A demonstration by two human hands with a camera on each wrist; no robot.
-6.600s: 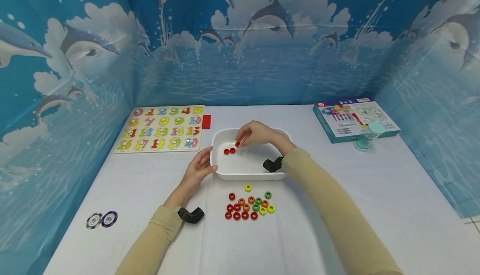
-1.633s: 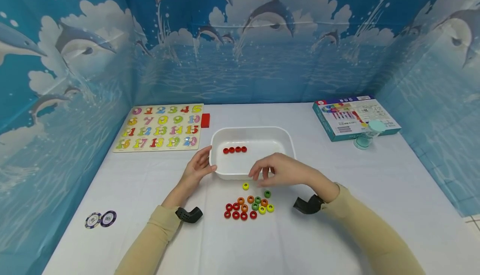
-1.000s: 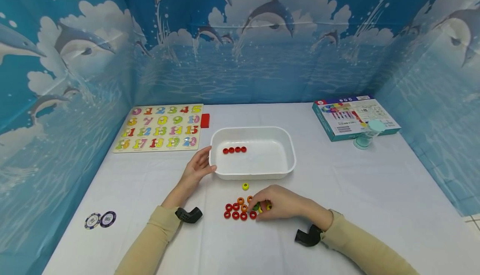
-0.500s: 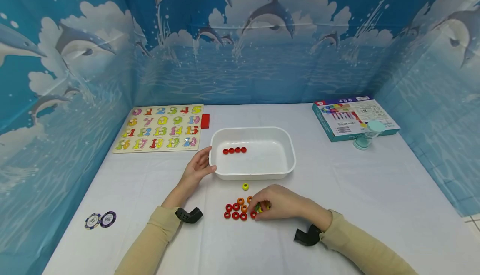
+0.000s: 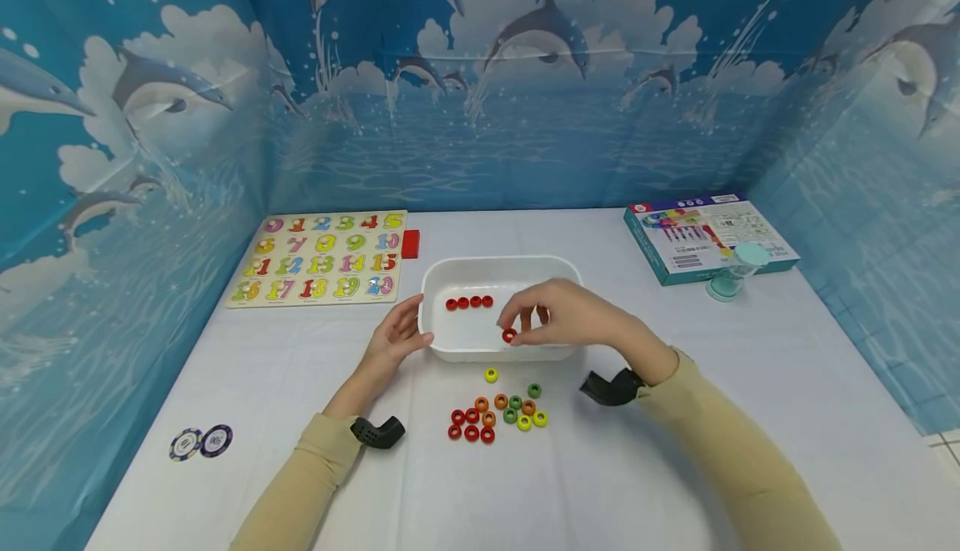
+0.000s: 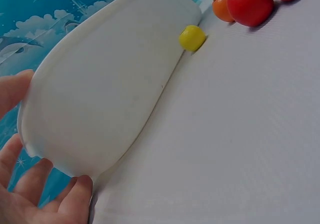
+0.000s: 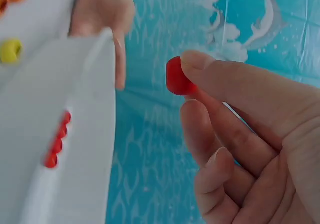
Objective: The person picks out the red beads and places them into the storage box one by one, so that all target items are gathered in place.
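A dolphin-print curtain (image 5: 480,151) fills the top and sides; a white tablecloth (image 5: 787,368) spreads below. At centre sits a white tray (image 5: 457,328), the left hand (image 5: 392,346) spread against its left end; the right hand (image 5: 566,313) pinches a red bead (image 5: 509,335) over the tray's lower middle.

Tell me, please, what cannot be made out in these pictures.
Head: part of the white tray, behind the right hand.
Head: fine print on the box, too small to read.
Left wrist: the row of red beads, behind the tray's wall.
Left wrist: loose red beads, cut off by the top edge.
Right wrist: part of the pinched bead, behind the thumb.
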